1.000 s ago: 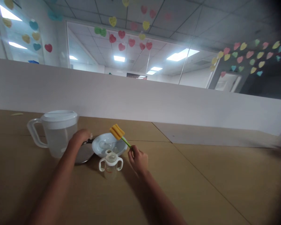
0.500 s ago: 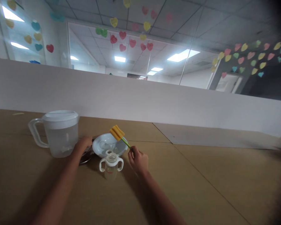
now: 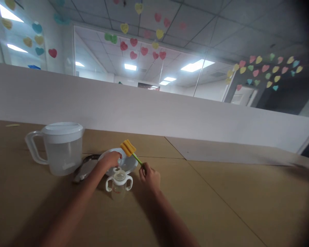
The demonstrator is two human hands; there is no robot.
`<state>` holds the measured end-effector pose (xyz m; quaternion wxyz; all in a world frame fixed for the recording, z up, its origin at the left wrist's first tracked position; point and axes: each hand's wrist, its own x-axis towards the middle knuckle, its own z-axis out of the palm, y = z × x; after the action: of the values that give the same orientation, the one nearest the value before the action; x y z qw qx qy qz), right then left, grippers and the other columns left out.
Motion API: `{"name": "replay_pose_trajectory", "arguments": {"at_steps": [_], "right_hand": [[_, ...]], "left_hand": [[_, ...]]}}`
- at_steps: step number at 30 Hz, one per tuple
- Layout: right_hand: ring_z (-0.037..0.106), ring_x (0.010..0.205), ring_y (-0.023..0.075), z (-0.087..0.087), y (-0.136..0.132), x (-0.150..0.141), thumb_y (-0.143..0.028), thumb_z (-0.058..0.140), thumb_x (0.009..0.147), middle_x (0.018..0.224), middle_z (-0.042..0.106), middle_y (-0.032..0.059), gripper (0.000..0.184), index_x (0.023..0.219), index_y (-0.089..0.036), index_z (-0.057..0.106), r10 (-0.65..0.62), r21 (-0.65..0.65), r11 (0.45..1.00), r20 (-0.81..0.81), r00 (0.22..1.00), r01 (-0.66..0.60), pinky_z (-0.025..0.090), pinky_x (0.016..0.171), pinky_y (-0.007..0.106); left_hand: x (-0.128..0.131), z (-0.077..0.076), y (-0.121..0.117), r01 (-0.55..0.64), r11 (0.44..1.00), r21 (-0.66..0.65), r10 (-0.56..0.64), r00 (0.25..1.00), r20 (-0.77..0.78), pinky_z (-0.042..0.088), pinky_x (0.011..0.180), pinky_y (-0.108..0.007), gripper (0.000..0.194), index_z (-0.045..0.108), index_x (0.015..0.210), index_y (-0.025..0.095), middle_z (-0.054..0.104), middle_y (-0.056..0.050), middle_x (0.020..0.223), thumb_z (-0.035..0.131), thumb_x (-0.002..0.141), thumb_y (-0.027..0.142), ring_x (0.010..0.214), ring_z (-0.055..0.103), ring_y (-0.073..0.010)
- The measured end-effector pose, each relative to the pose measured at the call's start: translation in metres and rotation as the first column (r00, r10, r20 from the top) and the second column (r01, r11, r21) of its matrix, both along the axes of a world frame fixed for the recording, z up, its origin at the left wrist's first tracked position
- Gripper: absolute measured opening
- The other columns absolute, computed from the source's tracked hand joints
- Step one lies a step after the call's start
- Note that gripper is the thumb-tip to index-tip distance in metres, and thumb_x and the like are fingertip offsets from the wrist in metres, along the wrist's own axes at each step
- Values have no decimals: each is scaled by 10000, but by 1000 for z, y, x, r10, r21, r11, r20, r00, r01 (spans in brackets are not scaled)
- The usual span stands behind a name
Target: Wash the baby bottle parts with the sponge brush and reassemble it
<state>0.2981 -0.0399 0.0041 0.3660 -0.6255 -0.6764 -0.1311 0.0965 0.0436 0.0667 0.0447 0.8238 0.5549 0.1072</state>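
Note:
My right hand point(image 3: 150, 177) is closed round the green handle of a bottle brush point(image 3: 128, 148) with a yellow sponge head, held up over the right side of a white bowl point(image 3: 132, 165). My left hand point(image 3: 113, 159) reaches over the bowl's left rim, fingers bent down into it and closed together. What they grip, if anything, is hidden; the bowl holds something clear. In front of the bowl stands a clear baby bottle point(image 3: 119, 187) with two white handles and no cap on its mouth. Close behind the bottle is a small white ring-shaped piece point(image 3: 116, 169).
A lidded clear pitcher point(image 3: 64, 151) with water stands on the left. Between it and the bowl lies a dark-rimmed tray point(image 3: 80, 175), partly behind my left forearm. The brown table point(image 3: 208, 206) meets a low white wall point(image 3: 144, 113) below glass with heart-shaped notes.
My left hand has moved right, from beside the tray to inside the bowl. The brush stays raised in my right hand. The view has shifted slightly.

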Motion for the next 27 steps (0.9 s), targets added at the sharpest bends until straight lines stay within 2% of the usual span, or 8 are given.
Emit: {"name": "replay_pose_trajectory", "arguments": {"at_steps": [4, 9, 11, 14, 17, 20, 23, 27], "right_hand": [[574, 533, 130, 0, 1, 1, -327, 407, 863, 642, 678, 29, 279, 895, -204, 656, -10, -48, 999, -47, 999, 8, 245, 510, 222], [546, 509, 128, 0, 3, 3, -361, 386, 871, 621, 657, 29, 304, 874, -204, 646, -13, -26, 1000, -160, 987, 9, 247, 499, 223], [532, 495, 123, -1, 4, 2, -376, 369, 877, 598, 634, 22, 323, 853, -197, 636, 16, 5, 1000, -195, 981, -15, 254, 494, 220], [502, 459, 115, -4, 5, -1, -392, 358, 880, 536, 580, 4, 342, 832, -183, 625, 94, 67, 994, -226, 970, -81, 272, 483, 217], [481, 436, 115, -7, 4, -6, -393, 350, 898, 510, 544, -1, 355, 831, -160, 610, 188, 149, 977, -247, 951, -155, 302, 471, 225], [455, 414, 113, -8, 3, -7, -371, 341, 916, 497, 513, -14, 330, 841, -157, 580, 255, 215, 955, -246, 935, -204, 319, 454, 230], [451, 411, 106, -7, 1, -6, -352, 336, 920, 503, 502, -24, 293, 840, -173, 554, 268, 241, 947, -227, 936, -213, 319, 444, 218], [448, 412, 93, -3, -4, -5, -348, 347, 921, 492, 486, -34, 285, 829, -180, 557, 278, 215, 947, -169, 946, -240, 309, 450, 193]], "left_hand": [[-5, 1, 0, -14, 1000, 17, 14, 1000, 11, 443, 936, -300, 463, 672, 1085, 223, 691, -109, 1145, 720, 636, 125, 1092, 629, -247], [-26, 38, -7, -38, 992, 123, 18, 988, 156, 454, 903, -322, 380, 585, 1230, 188, 662, -139, 1184, 492, 877, 296, 1086, 627, -243], [-33, 52, -11, -71, 977, 202, -12, 924, 382, 481, 850, -320, 409, 562, 1240, 168, 689, -131, 1091, 445, 898, 359, 1004, 655, -233], [-36, 64, -17, -114, 965, 237, -73, 749, 659, 516, 758, -307, 429, 558, 1182, 141, 678, -123, 1060, 494, 860, 416, 832, 679, -197], [-29, 68, -23, -27, 982, 184, -130, 606, 784, 531, 671, -292, 424, 531, 1162, 130, 645, -132, 1104, 520, 844, 410, 739, 666, -163], [-17, 70, -32, 139, 980, 143, -195, 508, 839, 542, 689, -275, 488, 415, 1317, 170, 639, -92, 1065, 503, 866, 337, 794, 663, -149], [-6, 76, -44, 252, 962, 106, -224, 502, 836, 541, 760, -278, 524, 357, 1397, 219, 625, -70, 1073, 470, 891, 290, 830, 661, -134], [2, 83, -61, 279, 951, 133, -270, 544, 795, 524, 796, -283, 433, 489, 1315, 202, 635, -69, 1073, 453, 899, 317, 907, 638, -157]]}}
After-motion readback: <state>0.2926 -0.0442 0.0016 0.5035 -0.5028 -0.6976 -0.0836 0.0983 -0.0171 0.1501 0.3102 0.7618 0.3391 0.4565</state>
